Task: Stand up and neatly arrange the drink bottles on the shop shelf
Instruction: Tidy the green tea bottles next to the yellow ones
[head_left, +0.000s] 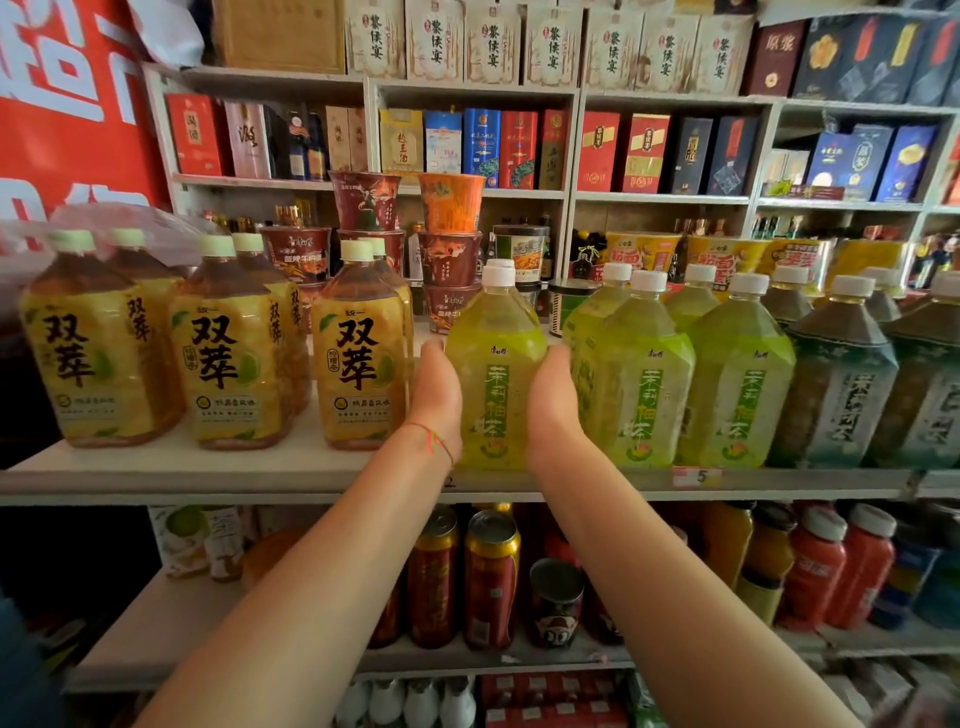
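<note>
Amber tea bottles with pale green caps (358, 348) stand just left, matching green bottles with white caps (636, 374) just right, red instant noodle cups (449, 270) behind. An upright, pale green plastic tea bottle with a white cap (493, 364) at the white shelf's (208, 475) front edge is clasped between the left hand (435, 400) and right hand (553, 402).

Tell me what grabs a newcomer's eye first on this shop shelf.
Centre stage, the left hand and right hand clasp an upright green tea bottle at the front edge of the middle shelf. To its left stand amber tea bottles with bold black characters; to its right, more green bottles, then dark ones.
</note>
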